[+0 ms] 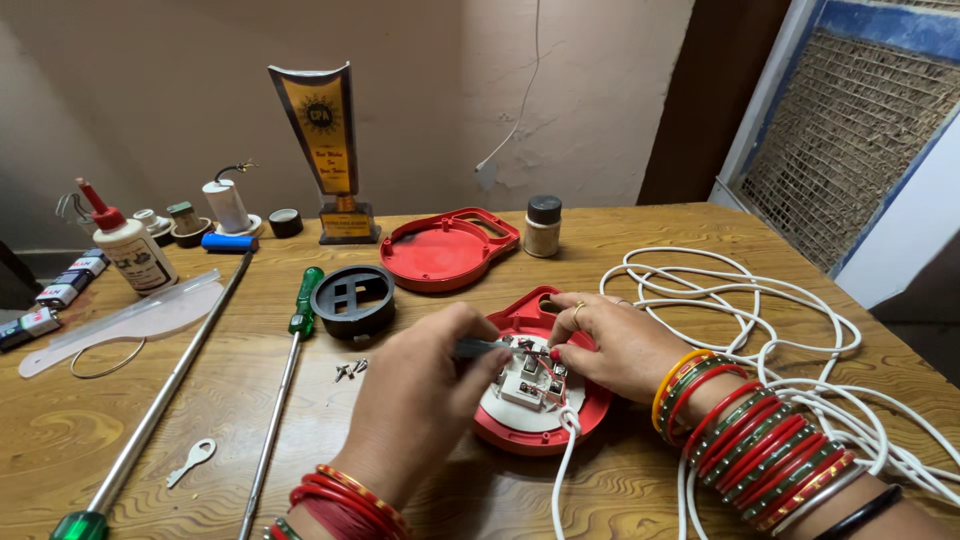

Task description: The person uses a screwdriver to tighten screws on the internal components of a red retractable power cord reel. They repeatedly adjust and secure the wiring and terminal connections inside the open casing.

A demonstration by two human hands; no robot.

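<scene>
The wooden table (pixel 640 480) fills most of the view. At about three to four o'clock on it lies a loose tangle of white cable (pixel 790 330), one strand running to the work at the centre. At twelve o'clock stands a yellow trophy (pixel 325 140), and just right of it lies a red cover plate (pixel 440 250) with a handle cut-out. A long metal rod (pixel 165 400) runs from eleven o'clock down to seven o'clock, with a green-handled screwdriver (pixel 290 370) lying beside it.

Just below centre, at about six o'clock, sits the red housing (pixel 590 410) with its white switch block (pixel 530 385) exposed. The left hand (pixel 420 410) closes its fingers around a small tool (pixel 485 348), pinching it with the tip set on the switch block. The right hand (pixel 620 345) rests on the housing from three o'clock, fingers curled together and pressing at the block's edge.

A black round socket piece (pixel 353 298) sits at eleven o'clock of the housing. A glue bottle (pixel 130 250) with a red tip stands at ten o'clock, a small jar (pixel 543 226) at one o'clock. A few loose screws (pixel 350 370) lie just left of the left hand, and a small key (pixel 192 460) lies at eight o'clock.
</scene>
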